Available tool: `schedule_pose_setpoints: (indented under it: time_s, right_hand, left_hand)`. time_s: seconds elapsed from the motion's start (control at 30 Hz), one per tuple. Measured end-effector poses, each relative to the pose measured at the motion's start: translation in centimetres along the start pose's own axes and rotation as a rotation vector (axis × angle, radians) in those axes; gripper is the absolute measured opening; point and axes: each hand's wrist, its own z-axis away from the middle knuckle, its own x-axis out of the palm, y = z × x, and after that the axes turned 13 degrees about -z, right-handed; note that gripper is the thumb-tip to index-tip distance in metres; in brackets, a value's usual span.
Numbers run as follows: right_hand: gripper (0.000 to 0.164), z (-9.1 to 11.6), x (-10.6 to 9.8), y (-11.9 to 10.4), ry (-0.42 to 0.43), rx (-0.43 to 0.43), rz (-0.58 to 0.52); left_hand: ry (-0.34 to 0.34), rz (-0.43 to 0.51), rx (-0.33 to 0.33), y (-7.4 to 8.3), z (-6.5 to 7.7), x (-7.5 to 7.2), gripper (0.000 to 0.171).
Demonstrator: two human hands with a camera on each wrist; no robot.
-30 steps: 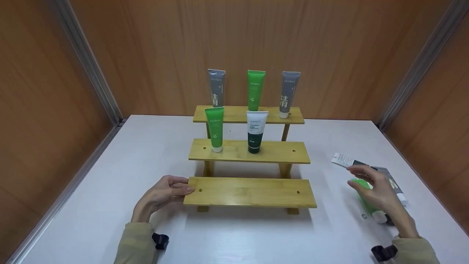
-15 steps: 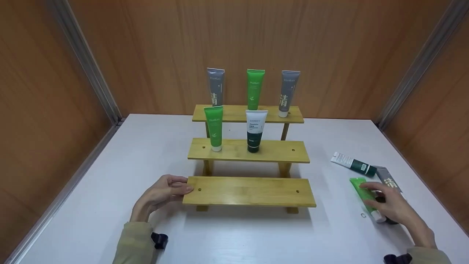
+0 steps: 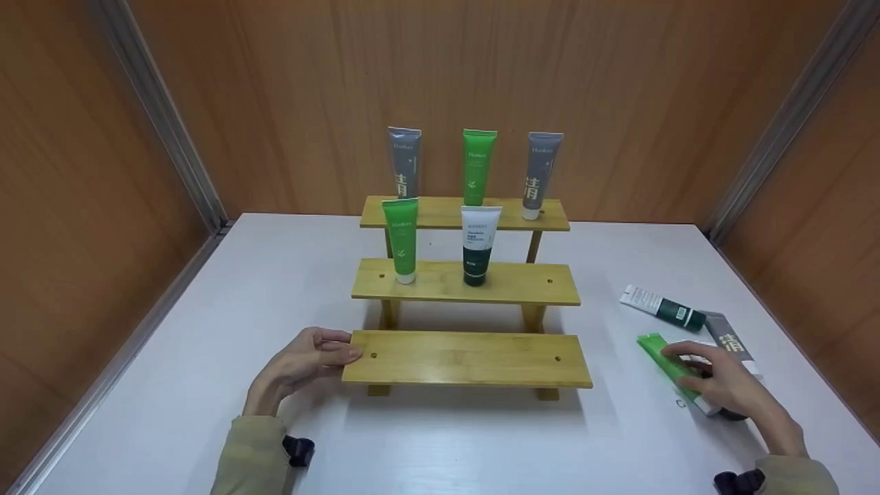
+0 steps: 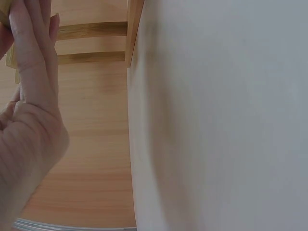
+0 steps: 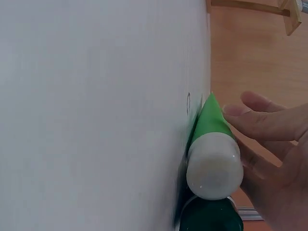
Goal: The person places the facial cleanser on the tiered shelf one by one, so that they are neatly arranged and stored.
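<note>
Altogether, two hands (image 3: 302, 361) (image 3: 727, 382), three bright-green tubes (image 3: 671, 368) (image 3: 403, 237) (image 3: 479, 165)

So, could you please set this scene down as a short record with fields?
Left hand: pinches bottom shelf at its left end
Right hand: fingers touch lying green tube; whether they pinch it is unclear
Top shelf: left gray tube, top green tube, right gray tube, all upright
Middle shelf: upright green tube, upright two-tone tube
Table, right side: lying two-tone tube, lying gray tube, dark green cap beside lying green tube
</note>
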Motion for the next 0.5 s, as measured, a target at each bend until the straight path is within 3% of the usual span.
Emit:
schedule_pose_setpoints:
  time_s: [0.23,0.5]
  right_hand:
    - [0.049,-0.7,0.3,-0.2,-0.065,-0.030,-0.095]
    - [0.058,-1.2,0.3,-0.8,-0.111,0.063,0.005]
  left_hand:
    - [-0.028,0.019,0.013,0.1,0.0,0.0,0.070]
    - [-0.024,0.032,0.001,0.2,0.0,-0.1,0.066]
